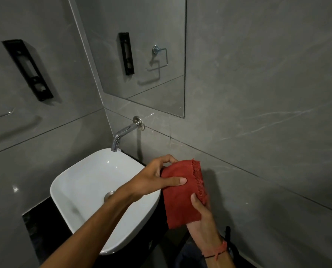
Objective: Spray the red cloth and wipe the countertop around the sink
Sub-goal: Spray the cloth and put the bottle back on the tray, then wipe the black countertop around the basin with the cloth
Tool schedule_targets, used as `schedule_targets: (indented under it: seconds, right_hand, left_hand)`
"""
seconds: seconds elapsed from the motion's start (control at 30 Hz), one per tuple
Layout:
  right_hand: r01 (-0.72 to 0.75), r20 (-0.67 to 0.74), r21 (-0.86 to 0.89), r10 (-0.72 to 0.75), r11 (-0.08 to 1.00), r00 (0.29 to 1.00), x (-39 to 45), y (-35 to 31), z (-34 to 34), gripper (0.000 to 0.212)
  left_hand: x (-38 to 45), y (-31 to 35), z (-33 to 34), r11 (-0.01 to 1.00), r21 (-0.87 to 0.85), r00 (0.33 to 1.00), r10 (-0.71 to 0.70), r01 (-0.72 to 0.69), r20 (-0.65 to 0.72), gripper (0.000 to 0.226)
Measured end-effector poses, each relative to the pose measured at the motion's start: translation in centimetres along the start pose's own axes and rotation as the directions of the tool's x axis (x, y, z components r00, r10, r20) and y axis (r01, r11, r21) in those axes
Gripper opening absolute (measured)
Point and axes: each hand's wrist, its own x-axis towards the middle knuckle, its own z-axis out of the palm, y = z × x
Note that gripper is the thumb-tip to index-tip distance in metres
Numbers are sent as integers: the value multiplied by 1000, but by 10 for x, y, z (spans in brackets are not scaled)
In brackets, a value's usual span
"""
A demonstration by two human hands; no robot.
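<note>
Both hands clamp a folded red cloth (182,192) in mid-air: left hand (157,178) pinching its top, right hand (203,215) gripping the lower edge, beside a white sink (80,182), its basin empty, on a dark counter (41,225) below grey-tiled walls (267,93).

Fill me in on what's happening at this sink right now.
A person is standing at a white basin and holding a folded red cloth with both hands, up in the air to the right of it. The left hand grips the cloth's upper part, and the right hand supports it from below. No spray bottle is in view. The cloth isn't touching the dark countertop, so wiping has not begun. The wall tap isn't running.
</note>
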Motion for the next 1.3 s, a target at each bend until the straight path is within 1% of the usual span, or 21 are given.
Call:
schedule_targets:
  seconds: [0.03, 0.07, 0.13, 0.17, 0.23, 0.3, 0.37, 0.43, 0.47, 0.5, 0.57, 0.63, 0.7, 0.77, 0.83, 0.87, 0.97, 1.03, 1.1, 1.2, 1.3]
  right_hand:
    - [-41, 34, 42, 40, 998, 999, 0, 1, -3, 57]
    - [-70, 50, 83, 66, 994, 997, 1, 4, -5, 55]
    - [-82, 24, 131, 80, 988, 997, 5, 14, -14, 49]
    - [-77, -6, 129, 78, 989, 997, 6, 20, -20, 47]
    - [-76, -102, 107, 87, 991, 991, 6, 34, -40, 45]
    - [-73, -221, 97, 93, 993, 971, 4, 48, -66, 44]
    - [-38, -373, 39, 50, 999, 926, 4, 62, -89, 47]
    - [13, -480, -118, -69, 993, 875, 11, 73, -101, 51]
    - [48, -491, -244, -165, 969, 855, 16, 78, -102, 52]
    - [81, -470, -393, -276, 916, 839, 22, 83, -100, 52]
    - [141, -328, -648, -441, 749, 836, 40, 95, -95, 55]
    - [159, -167, -813, -487, 560, 857, 68, 114, -96, 60]
    - [165, -27, -900, -428, 404, 903, 92, 129, -95, 57]
    - [177, 117, -954, -245, 240, 963, 113, 145, -97, 51]
    - [181, 181, -983, -59, -15, 982, 121, 155, -104, 50]
    - [187, 189, -976, -10, -115, 982, 124, 157, -107, 51]
    - [263, 287, -913, -34, -313, 957, 131, 150, -116, 51]
    - [335, 374, -863, -32, -378, 927, 140, 143, -122, 48]
    - [383, 400, -856, 26, -347, 916, 152, 142, -124, 49]
    - [361, 366, -881, 42, -307, 930, 159, 145, -124, 54]
    - [347, 374, -869, -9, -352, 927, 151, 153, -126, 55]
  left_hand:
    - [2, -5, 4, 998, 58, 999, -5, 7, -44, 33]
    - [5, -10, 7, 980, 198, 994, 19, 3, -111, 34]
    - [5, -26, 9, 872, 490, 967, 115, 11, -226, 40]
    - [2, -34, 7, 825, 564, 953, 150, 25, -262, 46]
    - [-11, -55, -4, 781, 619, 940, 142, 86, -310, 58]
    - [-33, -83, -19, 712, 689, 946, 113, 136, -303, 63]
    - [-63, -114, -35, 606, 780, 965, 78, 153, -250, 61]
    - [-95, -147, -50, 503, 852, 980, 43, 147, -194, 62]
    - [-112, -162, -56, 475, 866, 984, 7, 155, -180, 63]
    - [-128, -174, -62, 463, 868, 983, -45, 177, -177, 64]
    - [-157, -199, -74, 462, 854, 971, -120, 238, -205, 64]
    - [-178, -218, -83, 447, 848, 958, -171, 284, -231, 64]
    - [-185, -225, -85, 407, 865, 953, -198, 293, -230, 63]
    - [-183, -227, -85, 399, 867, 950, -213, 298, -229, 61]
    - [-179, -225, -86, 401, 864, 948, -215, 303, -233, 60]
    - [-179, -225, -87, 404, 863, 948, -222, 303, -229, 60]
    - [-180, -226, -92, 388, 887, 957, -240, 250, -165, 61]
    - [-178, -226, -99, 356, 921, 967, -245, 159, -73, 63]
    - [-174, -229, -115, 313, 947, 965, -263, 68, 17, 64]
    - [-162, -234, -135, 283, 959, 953, -286, -14, 98, 66]
    - [-157, -241, -141, 295, 953, 947, -282, -65, 151, 66]
